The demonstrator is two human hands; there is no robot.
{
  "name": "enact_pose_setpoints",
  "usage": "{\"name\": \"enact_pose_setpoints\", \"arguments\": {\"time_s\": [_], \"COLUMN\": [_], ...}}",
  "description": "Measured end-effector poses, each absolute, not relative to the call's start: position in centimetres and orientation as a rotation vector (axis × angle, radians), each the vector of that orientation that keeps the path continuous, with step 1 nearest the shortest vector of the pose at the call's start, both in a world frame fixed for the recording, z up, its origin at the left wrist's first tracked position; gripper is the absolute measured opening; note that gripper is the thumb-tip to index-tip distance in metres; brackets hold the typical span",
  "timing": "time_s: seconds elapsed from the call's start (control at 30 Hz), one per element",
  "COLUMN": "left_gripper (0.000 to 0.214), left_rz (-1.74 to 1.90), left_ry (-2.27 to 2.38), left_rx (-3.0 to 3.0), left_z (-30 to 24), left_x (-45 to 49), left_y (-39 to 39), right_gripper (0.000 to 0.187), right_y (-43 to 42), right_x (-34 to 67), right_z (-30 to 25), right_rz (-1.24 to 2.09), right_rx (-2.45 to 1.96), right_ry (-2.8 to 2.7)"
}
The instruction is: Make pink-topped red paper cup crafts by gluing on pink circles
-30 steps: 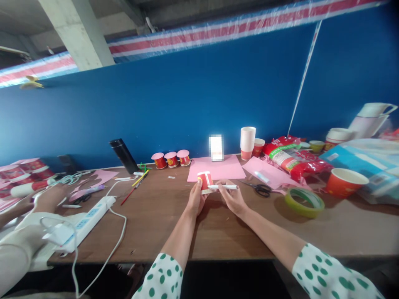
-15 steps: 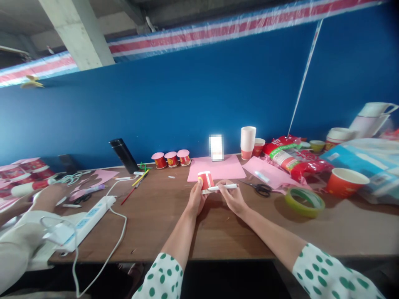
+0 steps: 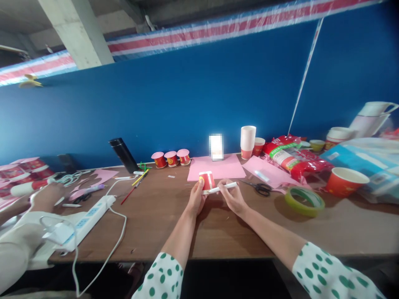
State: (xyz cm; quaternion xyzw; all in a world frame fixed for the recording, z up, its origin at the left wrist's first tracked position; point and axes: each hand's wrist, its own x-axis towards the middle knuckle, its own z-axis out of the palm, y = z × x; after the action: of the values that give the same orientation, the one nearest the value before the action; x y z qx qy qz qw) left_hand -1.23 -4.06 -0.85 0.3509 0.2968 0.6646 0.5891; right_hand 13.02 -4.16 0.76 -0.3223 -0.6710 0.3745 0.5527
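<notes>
Tilted above the table, a red paper cup [image 3: 207, 181] with a white stripe and a yellow patch is gripped in my left hand [image 3: 196, 197]. My right hand [image 3: 230, 197] pinches a white glue stick or marker [image 3: 222, 188]; its kind is not clear. The tip of this white stick touches or nearly touches the cup's lower edge. Behind the cup lie pink paper sheets [image 3: 230, 168], with a bright, blurred phone-like screen [image 3: 216, 147] standing on them. Three red cups with pink tops [image 3: 171, 158] stand in a row to the left.
To the right are scissors [image 3: 262, 189], a yellow-green tape roll [image 3: 304, 202], an orange cup [image 3: 346, 182], a cup stack [image 3: 247, 142] and a red package [image 3: 289, 155]. A power strip [image 3: 92, 218] with a looping cable lies left, beside another person's hand [image 3: 48, 197]. A black bottle [image 3: 123, 155] leans against the wall.
The white stick has tilted, its back end rising and its tip dipping toward the cup's lower edge. The cup has turned slightly in my left hand.
</notes>
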Motion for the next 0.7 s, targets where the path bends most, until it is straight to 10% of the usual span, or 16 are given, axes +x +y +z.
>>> {"name": "enact_pose_setpoints", "arguments": {"time_s": [0.7], "left_gripper": [0.029], "left_rz": [1.548], "left_ry": [0.710], "left_rx": [0.846], "left_z": [-1.00], "left_x": [-1.23], "left_y": [-4.05], "right_gripper": [0.027], "right_y": [-4.32], "right_x": [13.09], "right_z": [1.14], "right_rz": [0.869], "right_rx": [-0.791], "right_ry": [-1.641]}}
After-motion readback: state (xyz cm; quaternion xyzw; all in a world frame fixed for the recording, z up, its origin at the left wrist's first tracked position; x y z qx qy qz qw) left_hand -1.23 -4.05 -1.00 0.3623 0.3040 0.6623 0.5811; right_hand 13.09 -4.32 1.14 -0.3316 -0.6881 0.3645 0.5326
